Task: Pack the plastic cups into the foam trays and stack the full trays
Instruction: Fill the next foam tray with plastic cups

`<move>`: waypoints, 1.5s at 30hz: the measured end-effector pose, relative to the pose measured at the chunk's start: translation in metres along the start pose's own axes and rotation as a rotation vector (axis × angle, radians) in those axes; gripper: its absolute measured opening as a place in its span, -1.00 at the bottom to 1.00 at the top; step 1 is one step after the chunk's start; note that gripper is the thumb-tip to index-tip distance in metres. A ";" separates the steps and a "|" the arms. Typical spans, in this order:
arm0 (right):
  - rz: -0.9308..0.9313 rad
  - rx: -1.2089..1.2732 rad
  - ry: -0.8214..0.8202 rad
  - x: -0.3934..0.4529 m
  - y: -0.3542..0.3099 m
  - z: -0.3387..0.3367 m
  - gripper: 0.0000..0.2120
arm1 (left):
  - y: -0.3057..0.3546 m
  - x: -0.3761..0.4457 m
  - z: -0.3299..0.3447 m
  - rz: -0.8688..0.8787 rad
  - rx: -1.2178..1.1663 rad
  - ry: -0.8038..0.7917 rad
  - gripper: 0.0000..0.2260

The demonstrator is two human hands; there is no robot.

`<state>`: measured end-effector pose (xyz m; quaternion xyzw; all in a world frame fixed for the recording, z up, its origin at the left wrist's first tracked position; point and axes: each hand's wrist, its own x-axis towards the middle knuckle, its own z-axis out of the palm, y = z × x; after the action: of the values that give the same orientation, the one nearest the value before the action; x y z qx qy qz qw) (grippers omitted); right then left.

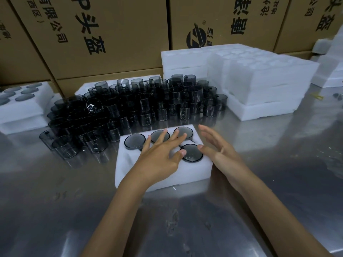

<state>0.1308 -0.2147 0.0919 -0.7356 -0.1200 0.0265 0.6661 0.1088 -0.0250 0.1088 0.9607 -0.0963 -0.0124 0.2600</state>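
A white foam tray lies on the steel table in front of me. Dark smoky plastic cups sit upside down in its holes: one at the far left, one at the near right, and two more at the back under my fingers. My left hand lies flat over the tray with fingers spread, fingertips on the back cups. My right hand hovers with straight fingers just past the tray's right end, holding nothing. Behind the tray stands a big crowd of loose smoky cups.
Tall stacks of empty foam trays stand at the back right. A filled tray stack sits at the far left. Cardboard boxes wall off the back. Bare steel table surface lies in front.
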 end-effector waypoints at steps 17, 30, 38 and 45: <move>0.010 -0.159 0.377 0.062 0.028 -0.007 -0.69 | -0.001 0.010 -0.024 0.049 0.019 0.069 -0.59; -0.179 -0.452 0.400 0.100 0.039 -0.012 -0.60 | 0.000 0.040 0.003 0.035 0.260 -0.059 -0.47; -0.132 -0.558 0.365 0.190 0.007 -0.017 -0.32 | -0.003 0.060 0.002 0.020 0.236 -0.011 -0.51; -0.060 -0.615 0.367 0.230 0.011 -0.017 -0.17 | -0.005 0.064 0.005 0.017 0.195 0.080 -0.52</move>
<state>0.3583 -0.1837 0.1111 -0.8904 -0.0222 -0.1628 0.4245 0.1722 -0.0354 0.1031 0.9803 -0.0945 0.0377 0.1692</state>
